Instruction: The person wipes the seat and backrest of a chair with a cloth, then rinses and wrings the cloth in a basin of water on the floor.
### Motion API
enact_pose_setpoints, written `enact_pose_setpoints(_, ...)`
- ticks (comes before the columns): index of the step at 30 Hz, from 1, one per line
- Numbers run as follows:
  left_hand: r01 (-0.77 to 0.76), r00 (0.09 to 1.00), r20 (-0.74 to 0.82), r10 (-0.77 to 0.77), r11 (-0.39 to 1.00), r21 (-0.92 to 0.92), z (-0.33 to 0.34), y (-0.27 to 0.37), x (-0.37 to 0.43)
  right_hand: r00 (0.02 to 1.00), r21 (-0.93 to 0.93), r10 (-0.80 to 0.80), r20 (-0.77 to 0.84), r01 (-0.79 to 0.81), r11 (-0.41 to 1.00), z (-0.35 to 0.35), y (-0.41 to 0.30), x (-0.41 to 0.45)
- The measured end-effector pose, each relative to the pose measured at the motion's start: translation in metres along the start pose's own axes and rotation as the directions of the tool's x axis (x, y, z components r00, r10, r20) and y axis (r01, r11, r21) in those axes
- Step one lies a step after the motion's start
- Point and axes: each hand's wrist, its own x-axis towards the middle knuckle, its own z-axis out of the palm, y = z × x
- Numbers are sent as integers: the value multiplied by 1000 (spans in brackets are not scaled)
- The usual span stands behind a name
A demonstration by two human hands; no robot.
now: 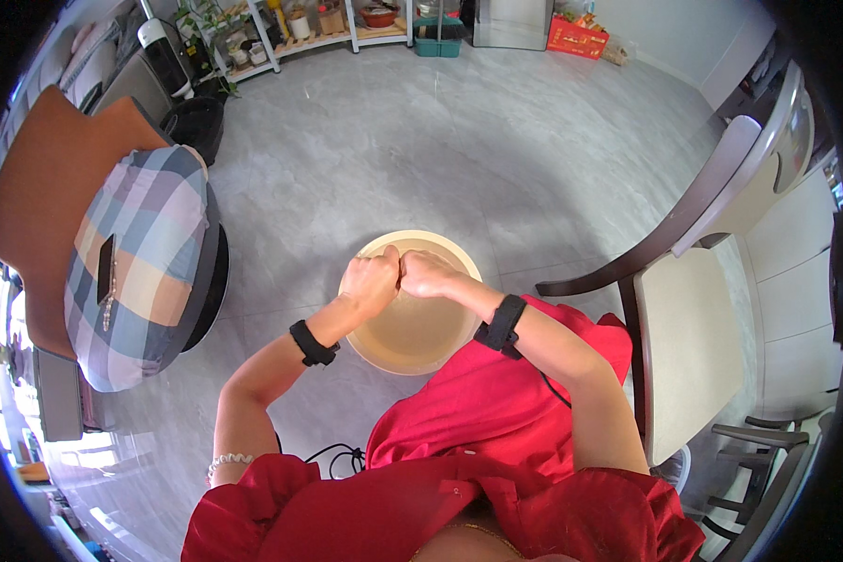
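Note:
A round beige basin (413, 367) holding what looks like water stands on the grey tiled floor in front of me. Both hands are over its far half, pressed close together at the knuckles. My left hand (371, 282) is curled with the thumb on top. My right hand (425, 274) is curled too, against the left one. Whether a thing is gripped between them is hidden by the fingers. A black strap (313, 343) is around my left wrist and another (504, 324) around my right forearm.
To the left is a brown chair (42, 218) with a checked cushion (147, 232), a phone (106, 270) lying on it. A dark wooden chair with a pale seat (688, 344) stands right. Shelves (309, 46) and a green dustpan (438, 48) are at the far wall. A black cable (337, 449) lies near me.

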Motion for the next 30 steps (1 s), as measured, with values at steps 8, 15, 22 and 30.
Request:
enact_pose_setpoints(8,-35,997,-70,35,999,8,15,-3,2,977,326,116,176,-169,930,5,17,9)
enact_pose_setpoints(15,-30,998,-56,31,999,11,19,-10,2,965,326,91,245,-171,930,8,21,18)
enact_pose_setpoints(22,57,993,-87,-82,966,-253,28,-11,1,998,-266,51,-45,-61,962,-4,-4,2)
enact_pose_setpoints(30,744,651,675,346,-118,-657,-24,-15,7,733,-686,-670,-116,429,588,-23,-12,-46)
